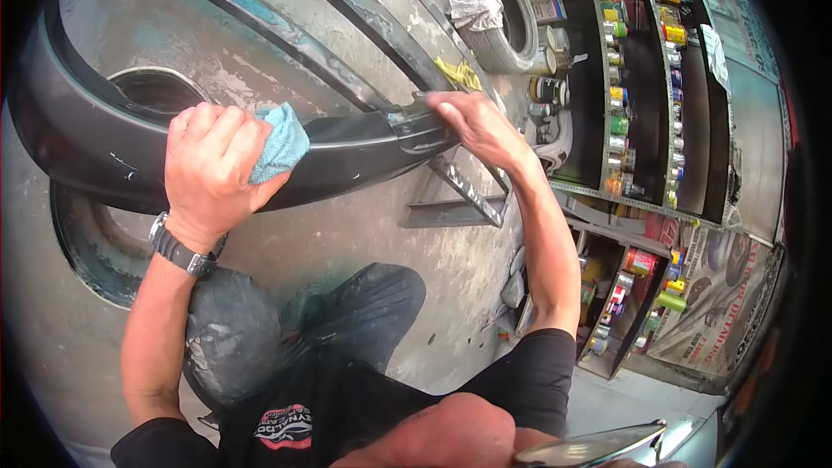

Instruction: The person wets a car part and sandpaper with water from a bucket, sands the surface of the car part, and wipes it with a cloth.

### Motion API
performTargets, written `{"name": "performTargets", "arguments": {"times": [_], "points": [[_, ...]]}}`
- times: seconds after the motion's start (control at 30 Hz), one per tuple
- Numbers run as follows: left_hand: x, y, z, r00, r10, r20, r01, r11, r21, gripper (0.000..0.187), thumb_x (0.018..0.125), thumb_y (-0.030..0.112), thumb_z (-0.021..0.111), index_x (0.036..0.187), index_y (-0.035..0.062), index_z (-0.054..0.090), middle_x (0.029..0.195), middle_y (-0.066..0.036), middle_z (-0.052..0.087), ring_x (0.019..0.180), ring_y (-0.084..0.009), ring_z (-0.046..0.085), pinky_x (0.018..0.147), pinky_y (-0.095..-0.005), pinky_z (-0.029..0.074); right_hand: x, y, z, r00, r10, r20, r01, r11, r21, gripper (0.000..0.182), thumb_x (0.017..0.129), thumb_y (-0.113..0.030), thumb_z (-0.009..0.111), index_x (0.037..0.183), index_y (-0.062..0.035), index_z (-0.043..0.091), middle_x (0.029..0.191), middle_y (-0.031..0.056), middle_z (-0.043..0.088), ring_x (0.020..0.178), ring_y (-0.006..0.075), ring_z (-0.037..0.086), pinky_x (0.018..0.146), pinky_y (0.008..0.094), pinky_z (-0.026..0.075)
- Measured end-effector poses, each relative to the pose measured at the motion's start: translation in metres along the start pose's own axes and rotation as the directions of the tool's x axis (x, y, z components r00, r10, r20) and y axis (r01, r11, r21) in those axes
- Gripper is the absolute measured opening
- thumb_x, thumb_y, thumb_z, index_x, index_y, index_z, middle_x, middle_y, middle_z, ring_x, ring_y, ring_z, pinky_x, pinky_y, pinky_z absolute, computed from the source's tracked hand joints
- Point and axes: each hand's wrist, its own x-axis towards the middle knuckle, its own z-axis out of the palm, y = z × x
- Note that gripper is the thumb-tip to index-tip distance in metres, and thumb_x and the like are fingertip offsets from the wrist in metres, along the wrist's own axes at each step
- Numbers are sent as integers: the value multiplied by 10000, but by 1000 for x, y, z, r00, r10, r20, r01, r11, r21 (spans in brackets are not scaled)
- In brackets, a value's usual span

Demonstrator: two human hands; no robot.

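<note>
A long black curved panel (347,156), like a car bumper, lies across a metal frame in the head view. My left hand (217,160), with a black watch at its wrist, is closed around a folded blue-green cloth (281,143) over the panel's middle. At the panel's right end is my right hand (472,121), its fingertips blurred and reaching over the far edge. Whether those fingers grip the panel is hard to make out. Pale scuff marks show on the panel left of my left hand.
Metal bars (338,22) extend beyond the panel, with a yellow cloth (459,74) near them. A tire (496,22) with a white rag stands at the upper right. Shelves (637,104) of paint cans line the right side. A round ring (87,251) lies below the panel at left.
</note>
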Motion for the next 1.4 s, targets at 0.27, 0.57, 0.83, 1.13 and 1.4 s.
{"name": "performTargets", "arguments": {"times": [0.27,0.57,0.83,1.13,1.4], "points": [[0,1,1,1000,-8,-10,8,1000,2,400,599,304,864,905,121,684,882,-23,625,874,-264,584,857,-419,446,1,-43,18,989,145,11,-140,924,356,391,1098,-289,506,1228,14,716,1119,205,755,1053,306,721,948,390,531],[0,0,2,1000,1,-21,-1,1000,8,433,575,320,873,907,121,679,887,-22,627,881,-261,583,860,-416,441,5,-44,4,992,-45,116,3,942,336,340,1098,-193,496,1255,27,702,1266,182,725,1212,294,682,1062,378,508],[-1,0,-3,1000,-8,17,8,1000,-24,376,641,259,874,911,87,677,876,-53,631,858,-296,590,836,-425,436,2,-44,8,986,-164,44,139,930,341,335,1071,-232,549,1138,43,728,1135,228,739,1082,358,715,956,411,545],[2,3,-1,1000,1,-8,-1,1000,-11,373,641,256,878,908,88,677,881,-52,634,865,-296,591,843,-428,434,-12,-27,2,993,-114,38,106,979,175,418,899,-227,794,1239,-5,696,1289,163,678,1175,354,660,1029,405,506],[2,2,-1,1000,7,-15,-7,1000,-22,357,644,239,876,915,100,689,877,-41,647,864,-288,597,850,-422,435,-7,-17,-15,991,-64,121,41,982,186,279,882,-84,713,1142,-13,640,1262,199,683,1162,388,658,978,439,507]]}}
